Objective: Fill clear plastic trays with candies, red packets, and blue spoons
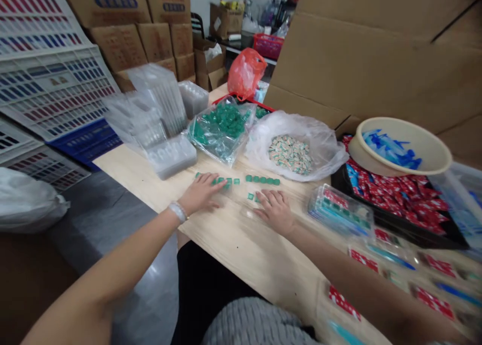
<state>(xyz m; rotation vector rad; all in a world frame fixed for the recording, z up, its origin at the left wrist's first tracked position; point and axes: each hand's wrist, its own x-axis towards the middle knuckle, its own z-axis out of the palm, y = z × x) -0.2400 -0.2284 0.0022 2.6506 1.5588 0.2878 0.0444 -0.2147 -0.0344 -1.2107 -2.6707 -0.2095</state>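
Note:
Both of my hands are low over the wooden table, palms down. My left hand [199,193], fingers spread, lies over a row of small green square pieces [236,181] and partly hides them. Fingers also apart, my right hand [276,212] covers part of another short line of green squares [250,196]. Beyond my right fingertips sits a separate row of green squares [262,180]. Behind them are a clear bag of green pieces [222,121] and a white plastic bag [324,149] holding many small patterned pieces [290,154].
Clear plastic trays [171,156] are stacked at the back left. On the right are filled clear packs [341,209], a black tray [339,184] of red packets and a cream bowl [433,139] with blue pieces. A red bag [246,74] stands behind; cardboard [357,48] rises at the right.

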